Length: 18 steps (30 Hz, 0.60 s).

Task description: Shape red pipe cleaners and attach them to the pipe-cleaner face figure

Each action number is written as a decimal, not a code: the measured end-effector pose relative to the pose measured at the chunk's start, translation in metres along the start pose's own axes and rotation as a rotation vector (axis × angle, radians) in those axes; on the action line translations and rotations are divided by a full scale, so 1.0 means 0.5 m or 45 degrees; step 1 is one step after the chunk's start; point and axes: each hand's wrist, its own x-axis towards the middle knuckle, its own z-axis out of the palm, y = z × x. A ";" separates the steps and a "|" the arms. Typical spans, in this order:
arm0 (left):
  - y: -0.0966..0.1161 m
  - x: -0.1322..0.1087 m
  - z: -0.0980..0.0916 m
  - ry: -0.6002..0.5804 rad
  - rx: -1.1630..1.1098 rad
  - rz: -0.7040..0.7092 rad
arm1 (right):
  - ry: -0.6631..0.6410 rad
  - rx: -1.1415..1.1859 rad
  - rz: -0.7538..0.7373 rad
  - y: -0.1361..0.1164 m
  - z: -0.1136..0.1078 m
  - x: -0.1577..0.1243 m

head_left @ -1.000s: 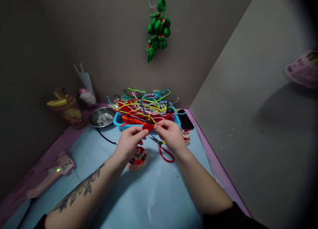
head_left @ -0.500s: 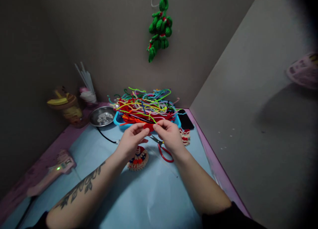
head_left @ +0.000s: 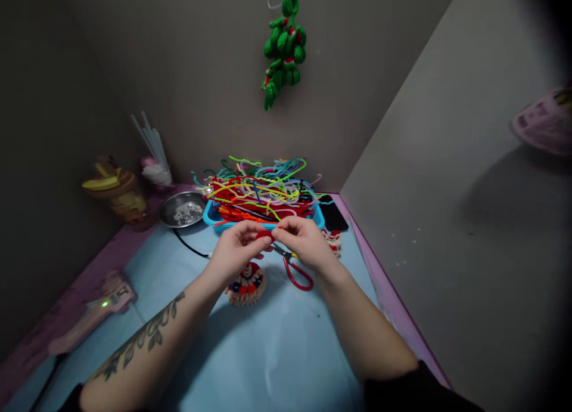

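Note:
Both hands meet above the blue table mat (head_left: pixel 277 352), pinching a small red pipe-cleaner piece (head_left: pixel 263 235) between them. My left hand (head_left: pixel 235 254) grips its left end with closed fingertips. My right hand (head_left: pixel 304 242) grips the right end the same way. Under the hands lies a small round craft piece (head_left: pixel 246 285) in red, white and tan. Red-handled scissors (head_left: pixel 295 270) lie beside it, partly hidden by my right hand. Just beyond the hands, a blue tray (head_left: pixel 214 219) holds a heap of coloured pipe cleaners (head_left: pixel 261 188).
A metal dish (head_left: pixel 183 210), a yellow-lidded cup (head_left: pixel 114 192) and a pink holder with white sticks (head_left: pixel 154 161) stand at the back left. A pink device with a green light (head_left: pixel 96 310) lies left. A black phone (head_left: pixel 333 214) and small figure (head_left: pixel 333 242) sit right. A green ornament (head_left: pixel 281 48) hangs on the wall.
The red piece looks shorter and more bunched between the fingertips than before. Both hands have closed in on each other and dropped slightly.

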 end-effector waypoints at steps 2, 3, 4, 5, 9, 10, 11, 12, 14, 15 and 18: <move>-0.004 0.000 0.004 0.038 -0.047 0.020 | 0.000 0.023 -0.011 0.003 0.005 0.000; -0.005 0.001 0.005 0.052 -0.062 0.025 | -0.006 0.033 -0.012 0.004 0.007 0.000; -0.006 0.002 0.005 0.061 -0.072 0.025 | -0.012 0.038 -0.010 0.005 0.009 -0.001; -0.006 0.003 0.005 0.064 -0.078 0.017 | -0.017 0.041 -0.008 0.005 0.010 -0.001; -0.006 0.004 0.002 0.062 -0.095 -0.044 | -0.015 0.061 -0.019 0.004 0.010 -0.003; -0.005 0.004 0.002 0.065 -0.098 -0.059 | -0.016 0.072 -0.024 0.003 0.009 -0.003; -0.004 0.003 0.002 0.067 -0.102 -0.070 | -0.018 0.084 -0.028 0.002 0.008 -0.003; -0.002 0.003 0.002 0.070 -0.107 -0.078 | -0.020 0.094 -0.029 0.001 0.008 -0.002; 0.001 0.002 0.003 0.071 -0.113 -0.091 | -0.029 0.107 -0.028 0.001 0.006 -0.001; 0.003 0.002 0.003 0.069 -0.115 -0.096 | -0.034 0.112 -0.027 0.001 0.006 0.000; 0.006 0.001 0.004 0.054 -0.121 -0.101 | -0.046 0.139 -0.045 0.003 0.006 0.002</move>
